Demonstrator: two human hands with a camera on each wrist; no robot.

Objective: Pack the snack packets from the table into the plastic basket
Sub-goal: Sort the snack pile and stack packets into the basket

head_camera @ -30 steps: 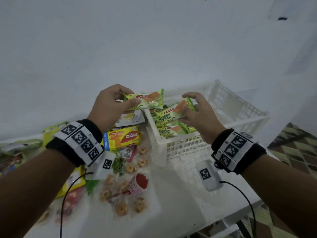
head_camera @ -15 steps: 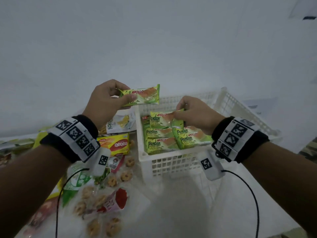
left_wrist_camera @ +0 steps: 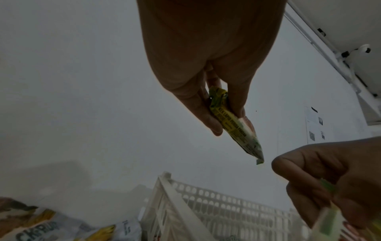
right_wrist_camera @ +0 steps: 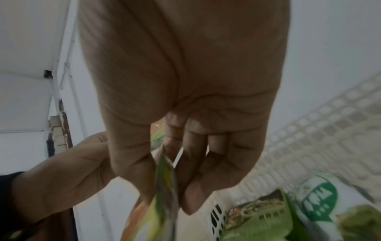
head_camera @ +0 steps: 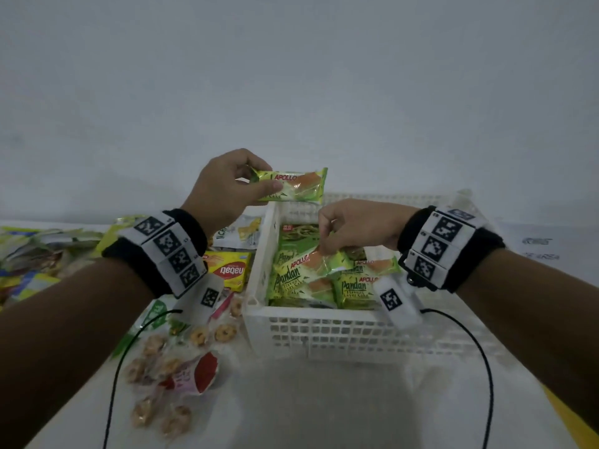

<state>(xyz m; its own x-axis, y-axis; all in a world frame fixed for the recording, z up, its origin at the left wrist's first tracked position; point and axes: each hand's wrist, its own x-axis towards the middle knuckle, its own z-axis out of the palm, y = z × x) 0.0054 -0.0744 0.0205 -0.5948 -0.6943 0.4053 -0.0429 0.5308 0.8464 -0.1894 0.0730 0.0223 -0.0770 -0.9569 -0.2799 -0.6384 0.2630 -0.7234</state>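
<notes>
- White plastic basket [head_camera: 324,332]: sits on the white table [head_camera: 324,400] toward its right side, its left wall just beside the loose packets. Rigid lattice walls; judged stiff enough to take packets dropped or pressed in.
- Pandan cake packets already in the basket [head_camera: 353,288]: green Apollo wrappers lying flat in overlapping rows along the near wall. A larger green noodle-style pack [head_camera: 296,236] lies toward the far wall.
- Loose packets on the table, left of the basket: yellow Nabati packet [head_camera: 228,270] touching the basket's left wall, clear bag of small round biscuits [head_camera: 168,377] nearer the front edge, a mixed heap at the far left edge [head_camera: 29,254].
- Left hand [head_camera: 223,192]: raised above the basket's far-left corner, thumb and curled fingers pinching the left end of one Apollo pandan cake packet [head_camera: 293,187]. The packet juts rightward, level, clear of the basket.
- Right hand [head_camera: 356,226]: inside the basket, fingertips closed on the upper edge of a tilted pandan cake packet [head_camera: 311,264] resting on the others.
- Handling judgement: packets look light, with slick, crinkly foil and soft cake inside, so crushable. Best held at the crimped end seal or lightly across the flat faces; a hard squeeze mid-body would likely dent the cake.
</notes>
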